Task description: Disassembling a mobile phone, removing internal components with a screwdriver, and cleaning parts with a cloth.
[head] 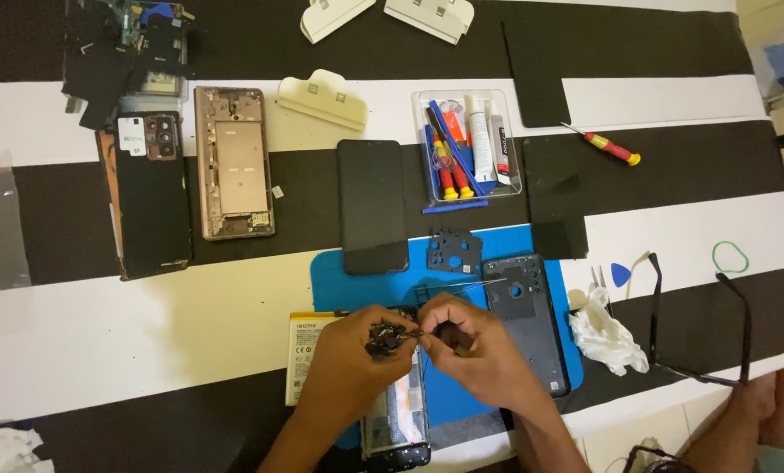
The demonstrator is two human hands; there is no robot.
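Observation:
My left hand pinches a small black part with dangling flex pieces above an opened phone frame. My right hand holds a thin tool with its tip against that black part. Both hands meet over a blue work mat. A yellow-white battery lies just left of my left hand. A dark back cover with a camera hole lies right of my right hand. A small black bracket plate and a black phone screen rest farther back.
A clear tray of screwdrivers and glue tubes, a red-handled screwdriver, a bronze phone frame, a dark back cover, a white crumpled tissue, eyeglasses, a blue pick and a green ring lie on the black-and-white striped table.

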